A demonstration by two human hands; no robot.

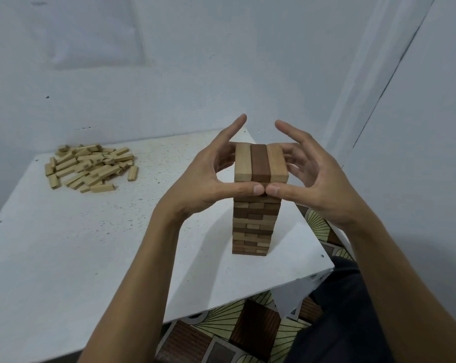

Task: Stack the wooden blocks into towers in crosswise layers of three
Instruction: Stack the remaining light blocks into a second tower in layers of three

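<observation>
Head view: the tower (255, 221) of wooden blocks stands upright on the white table (64, 244), near its right front corner. Its far side is hidden; the near face of the layer just under the top is covered where the two thumb tips (257, 189) meet and press on it. The top layer (261, 163) has three blocks side by side, a light one, a dark brown one and a light one. They run away from the camera, crosswise to the blocks beneath.

The left hand (208, 176) is at the left side of the top layer and the right hand (316, 179) is at the right side. Both have the fingers spread and only loosely bent, not closed round any block. The index fingers point upward, free of the wood; the other fingers reach toward the sides of the top layer, and it is hard to see if they really touch.

A pile of loose blocks (90, 166) lies well apart at the far left of the table. Some of them carry small dark printed marks, too small to read. On the wall there is a pale sheet of paper (85, 35); the faint writing at its upper edge is cut off and not readable. The left and near edges of the table are also cut off by the frame; below it a patterned floor (221, 323) and a dark trouser leg (347, 310) show.
</observation>
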